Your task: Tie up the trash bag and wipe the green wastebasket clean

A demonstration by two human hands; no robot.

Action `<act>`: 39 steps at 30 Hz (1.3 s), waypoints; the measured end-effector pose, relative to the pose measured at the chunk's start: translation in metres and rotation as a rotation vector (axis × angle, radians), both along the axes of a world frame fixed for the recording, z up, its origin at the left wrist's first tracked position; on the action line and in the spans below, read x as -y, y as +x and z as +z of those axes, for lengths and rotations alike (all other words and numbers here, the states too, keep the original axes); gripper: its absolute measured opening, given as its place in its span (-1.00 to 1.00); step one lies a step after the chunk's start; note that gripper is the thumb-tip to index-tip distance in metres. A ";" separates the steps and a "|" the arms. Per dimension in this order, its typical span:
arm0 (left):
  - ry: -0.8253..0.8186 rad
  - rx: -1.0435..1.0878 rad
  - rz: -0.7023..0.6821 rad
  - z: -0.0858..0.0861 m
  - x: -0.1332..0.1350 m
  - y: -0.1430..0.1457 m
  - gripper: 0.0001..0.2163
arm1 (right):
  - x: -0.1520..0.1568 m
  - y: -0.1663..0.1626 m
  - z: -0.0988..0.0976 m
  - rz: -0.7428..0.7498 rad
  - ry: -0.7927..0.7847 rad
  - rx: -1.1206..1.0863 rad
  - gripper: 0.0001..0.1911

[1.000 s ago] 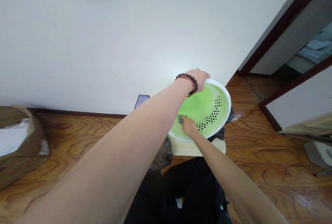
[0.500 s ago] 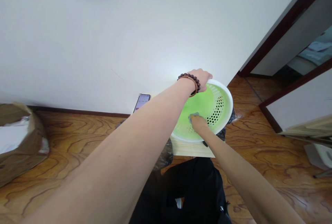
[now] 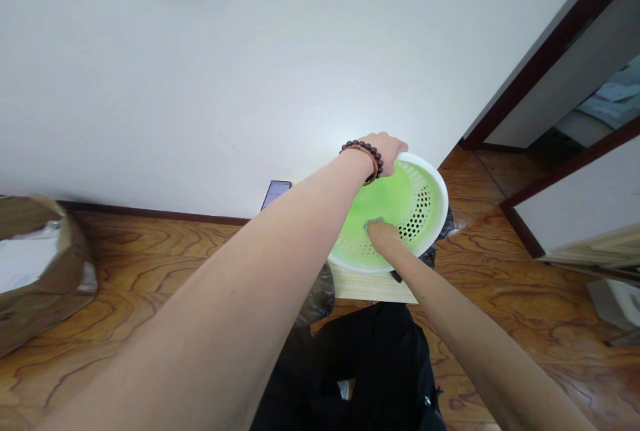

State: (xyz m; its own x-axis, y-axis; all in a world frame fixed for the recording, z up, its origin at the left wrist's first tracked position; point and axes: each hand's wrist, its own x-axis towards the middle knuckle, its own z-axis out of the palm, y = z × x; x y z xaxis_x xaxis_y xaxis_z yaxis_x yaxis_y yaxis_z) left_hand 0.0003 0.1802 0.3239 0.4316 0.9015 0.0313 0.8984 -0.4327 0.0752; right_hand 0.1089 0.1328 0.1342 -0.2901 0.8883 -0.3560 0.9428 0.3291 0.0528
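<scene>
A round green colander with a white rim (image 3: 436, 181) is tilted on a small wooden table (image 3: 370, 288). My left hand (image 3: 387, 146), with a brown bead bracelet at the wrist, grips the far rim and holds the basket up. My right hand (image 3: 383, 236) is inside the green bowl, fingers closed and pressing a small grey cloth (image 3: 371, 223) against the bottom near the slotted wall.
A phone (image 3: 276, 192) lies at the table's back left by the white wall. Black plastic bags (image 3: 315, 294) hang around the table. A brown paper parcel (image 3: 37, 271) sits on the wood floor at left. A dark-framed doorway (image 3: 560, 84) opens at right.
My right hand with the cloth slid from the basket's near left wall toward the middle of the bottom, then stayed there. The left hand kept its grip on the rim.
</scene>
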 end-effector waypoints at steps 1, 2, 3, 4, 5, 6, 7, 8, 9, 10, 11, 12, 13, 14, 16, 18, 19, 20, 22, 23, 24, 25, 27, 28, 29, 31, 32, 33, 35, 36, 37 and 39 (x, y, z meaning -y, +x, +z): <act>-0.004 0.006 0.005 0.000 0.000 0.000 -0.55 | -0.001 0.002 0.000 -0.004 0.024 0.019 -0.61; -0.010 0.012 0.012 0.000 0.000 0.001 -0.55 | -0.001 0.002 0.000 0.002 0.045 0.025 -0.61; -0.018 0.016 0.017 -0.001 -0.001 0.001 -0.56 | 0.000 0.001 -0.002 0.014 0.065 0.027 -0.62; -0.025 0.019 0.020 -0.001 -0.001 0.001 -0.55 | 0.002 -0.001 -0.003 0.023 0.086 0.029 -0.62; -0.028 0.020 0.020 -0.001 -0.001 0.001 -0.55 | 0.004 -0.003 -0.005 0.028 0.103 0.032 -0.63; -0.028 0.020 0.019 -0.001 -0.001 0.000 -0.55 | 0.006 -0.006 -0.006 0.029 0.109 0.033 -0.64; -0.024 0.018 0.017 -0.001 -0.001 0.000 -0.55 | 0.008 -0.008 -0.007 0.029 0.104 0.028 -0.65; -0.019 0.016 0.016 -0.001 0.000 -0.001 -0.55 | 0.009 -0.010 -0.006 0.028 0.087 0.019 -0.65; -0.012 0.012 0.016 -0.001 0.000 -0.001 -0.55 | 0.010 -0.011 -0.006 0.026 0.063 0.008 -0.65; -0.007 0.009 0.018 -0.001 0.000 -0.002 -0.56 | 0.011 -0.011 -0.004 0.026 0.038 -0.002 -0.65; -0.004 0.006 0.020 -0.001 0.000 -0.002 -0.57 | 0.012 -0.011 -0.003 0.029 0.019 -0.006 -0.64; -0.001 0.004 0.022 -0.001 0.000 -0.002 -0.58 | 0.012 -0.011 -0.001 0.031 0.009 -0.002 -0.64; 0.001 0.003 0.023 -0.001 0.001 -0.002 -0.59 | 0.012 -0.011 0.000 0.031 0.007 0.008 -0.63; 0.003 0.004 0.023 -0.001 0.001 -0.002 -0.60 | 0.013 -0.011 0.001 0.027 0.010 0.021 -0.63; 0.003 0.008 0.021 -0.001 0.001 -0.002 -0.59 | 0.014 -0.012 0.001 0.014 0.024 0.037 -0.63; -0.004 0.016 0.019 0.000 0.001 -0.002 -0.58 | 0.014 -0.014 0.001 0.001 0.037 0.032 -0.63; -0.010 0.020 0.022 0.000 0.001 -0.002 -0.58 | 0.015 -0.014 0.000 -0.002 0.041 0.026 -0.63; -0.015 0.023 0.025 0.000 0.001 -0.002 -0.57 | 0.015 -0.015 0.000 -0.003 0.042 0.019 -0.63; -0.020 0.027 0.031 -0.001 0.000 -0.002 -0.58 | 0.015 -0.015 -0.001 0.003 0.035 0.010 -0.63; -0.019 0.026 0.031 -0.001 0.000 -0.002 -0.58 | 0.015 -0.015 0.000 0.007 0.031 0.009 -0.63; -0.017 0.023 0.029 -0.002 0.000 -0.002 -0.59 | 0.015 -0.015 0.000 0.010 0.026 0.010 -0.63; -0.015 0.019 0.027 -0.002 0.000 -0.002 -0.59 | 0.015 -0.015 0.001 0.013 0.022 0.014 -0.63; -0.014 0.013 0.034 -0.003 -0.001 -0.002 -0.60 | 0.015 -0.014 0.003 0.017 0.015 0.019 -0.63; -0.015 0.013 0.041 -0.003 -0.001 -0.002 -0.60 | 0.015 -0.014 0.004 0.021 0.012 0.019 -0.63; -0.017 0.015 0.047 -0.003 -0.001 -0.002 -0.59 | 0.016 -0.014 0.005 0.025 0.009 0.017 -0.63; -0.024 0.025 0.050 -0.003 -0.001 -0.002 -0.59 | 0.016 -0.014 0.006 0.032 0.011 0.011 -0.63; -0.029 0.032 0.050 -0.003 -0.001 -0.002 -0.59 | 0.017 -0.015 0.007 0.033 0.014 0.008 -0.63; -0.033 0.040 0.051 -0.003 -0.001 -0.002 -0.59 | 0.017 -0.015 0.007 0.033 0.017 0.005 -0.63; -0.040 0.053 0.058 -0.004 -0.001 -0.002 -0.59 | 0.017 -0.014 0.007 0.027 0.020 0.001 -0.64; -0.042 0.056 0.063 -0.004 -0.001 -0.002 -0.59 | 0.017 -0.013 0.006 0.023 0.020 -0.001 -0.64; -0.041 0.057 0.065 -0.004 -0.001 -0.002 -0.59 | 0.016 -0.012 0.005 0.018 0.019 -0.004 -0.64; -0.027 0.053 0.062 -0.004 -0.001 -0.002 -0.59 | 0.015 -0.012 0.002 0.002 0.014 -0.021 -0.64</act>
